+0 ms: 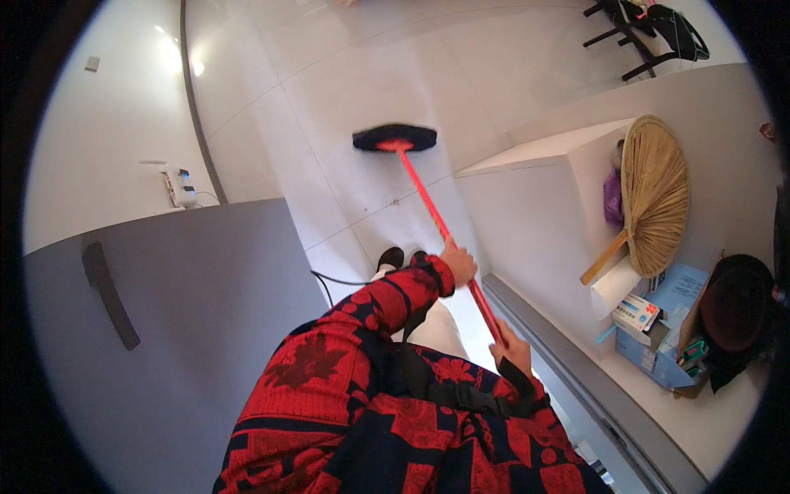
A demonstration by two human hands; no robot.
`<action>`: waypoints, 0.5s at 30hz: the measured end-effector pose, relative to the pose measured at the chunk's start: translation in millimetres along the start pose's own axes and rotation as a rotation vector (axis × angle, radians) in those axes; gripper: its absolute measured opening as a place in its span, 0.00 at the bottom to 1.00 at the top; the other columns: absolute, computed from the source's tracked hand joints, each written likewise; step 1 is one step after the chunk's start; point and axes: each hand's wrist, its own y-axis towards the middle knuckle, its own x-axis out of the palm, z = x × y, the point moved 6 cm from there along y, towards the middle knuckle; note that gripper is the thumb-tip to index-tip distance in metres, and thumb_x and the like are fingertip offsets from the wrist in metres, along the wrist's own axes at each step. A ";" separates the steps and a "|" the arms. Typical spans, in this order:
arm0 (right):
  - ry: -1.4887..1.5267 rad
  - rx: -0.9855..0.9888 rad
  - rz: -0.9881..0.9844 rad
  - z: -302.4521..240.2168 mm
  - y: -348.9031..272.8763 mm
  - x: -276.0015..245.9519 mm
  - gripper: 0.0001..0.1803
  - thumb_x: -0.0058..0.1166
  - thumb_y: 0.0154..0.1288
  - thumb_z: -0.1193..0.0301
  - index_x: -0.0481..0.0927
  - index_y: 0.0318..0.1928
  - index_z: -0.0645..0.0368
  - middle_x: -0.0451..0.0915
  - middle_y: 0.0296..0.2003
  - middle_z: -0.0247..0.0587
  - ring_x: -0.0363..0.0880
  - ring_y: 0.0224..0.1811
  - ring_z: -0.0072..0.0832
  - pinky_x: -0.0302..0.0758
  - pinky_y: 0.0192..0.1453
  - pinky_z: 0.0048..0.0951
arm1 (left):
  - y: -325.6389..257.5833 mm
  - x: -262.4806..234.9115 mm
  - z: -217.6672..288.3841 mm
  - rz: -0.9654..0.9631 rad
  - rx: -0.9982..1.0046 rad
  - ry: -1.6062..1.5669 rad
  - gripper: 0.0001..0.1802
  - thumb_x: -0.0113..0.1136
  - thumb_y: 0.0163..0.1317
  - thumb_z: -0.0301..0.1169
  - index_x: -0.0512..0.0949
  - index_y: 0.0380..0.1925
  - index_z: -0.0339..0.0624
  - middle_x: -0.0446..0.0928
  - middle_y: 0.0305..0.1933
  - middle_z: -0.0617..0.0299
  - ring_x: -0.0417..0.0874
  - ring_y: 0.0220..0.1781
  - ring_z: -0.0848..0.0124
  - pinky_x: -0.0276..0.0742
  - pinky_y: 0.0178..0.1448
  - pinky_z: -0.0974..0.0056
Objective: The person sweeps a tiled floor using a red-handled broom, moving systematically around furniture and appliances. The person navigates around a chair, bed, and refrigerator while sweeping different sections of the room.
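Note:
A broom (436, 216) with a red handle and a wide black head slants away from me, its head resting on the pale tiled floor (321, 90). Partway down the handle, my left hand (458, 263) is closed around it. Nearer my body, my right hand (513, 350) grips the handle close to its upper end. Small dark bits of dirt (395, 202) lie on the tiles between the broom head and my dark shoes (391, 258).
At left stands a grey door (181, 305) with a dark handle. To the right, a white ledge (535, 198) holds a straw fan (656, 193), a blue box (679, 300) and a dark round item (735, 303). A black chair (650, 41) stands far right. A black cable (337, 281) hangs beside my legs.

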 end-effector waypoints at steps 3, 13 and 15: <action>0.053 -0.191 0.215 -27.9 47.6 6.5 0.31 0.49 0.53 0.73 0.70 0.62 0.55 0.78 0.29 0.55 0.81 0.30 0.43 0.76 0.37 0.38 | 15.5 -26.9 -41.0 0.152 -0.095 -0.043 0.09 0.59 0.57 0.35 0.81 0.37 0.50 0.78 0.40 0.61 0.72 0.60 0.59 0.60 0.58 0.31; 0.155 -0.255 0.323 -85.2 207.3 5.4 0.17 0.50 0.50 0.78 0.75 0.44 0.62 0.77 0.28 0.51 0.76 0.29 0.40 0.73 0.36 0.37 | 39.2 -94.7 -87.9 0.236 -0.158 -0.187 0.14 0.60 0.56 0.32 0.77 0.44 0.47 0.69 0.57 0.57 0.63 0.70 0.60 0.57 0.66 0.31; 0.245 -0.136 0.215 -78.8 220.6 9.6 0.16 0.50 0.50 0.79 0.75 0.42 0.63 0.77 0.27 0.51 0.75 0.27 0.41 0.72 0.36 0.38 | 38.3 -94.7 -90.0 0.259 -0.158 -0.230 0.15 0.59 0.57 0.32 0.77 0.45 0.48 0.69 0.57 0.57 0.63 0.70 0.61 0.58 0.66 0.32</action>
